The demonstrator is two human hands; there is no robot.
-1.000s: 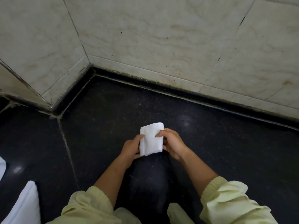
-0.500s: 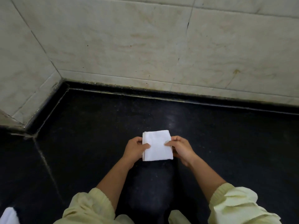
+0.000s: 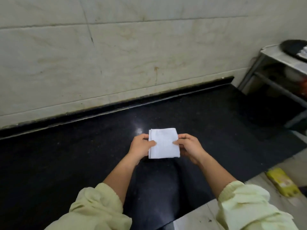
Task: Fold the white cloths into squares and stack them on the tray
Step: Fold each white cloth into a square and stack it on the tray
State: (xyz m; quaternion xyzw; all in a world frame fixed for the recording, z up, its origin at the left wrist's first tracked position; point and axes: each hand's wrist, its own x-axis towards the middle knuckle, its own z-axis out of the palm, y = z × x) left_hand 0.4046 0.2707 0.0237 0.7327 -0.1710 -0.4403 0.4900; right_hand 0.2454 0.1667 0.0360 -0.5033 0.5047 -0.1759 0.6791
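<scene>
One white cloth (image 3: 163, 143), folded square, over the black counter (image 3: 83, 146). Pinched at its side edges by two hands, left hand (image 3: 141, 149) and right hand (image 3: 191, 147), thumbs on top. Rightward, one yellow object (image 3: 282, 185), one metal rack (image 3: 274, 63).

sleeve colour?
Pale yellow-green sleeves, plain, no pattern; head view, bottom corners.
</scene>
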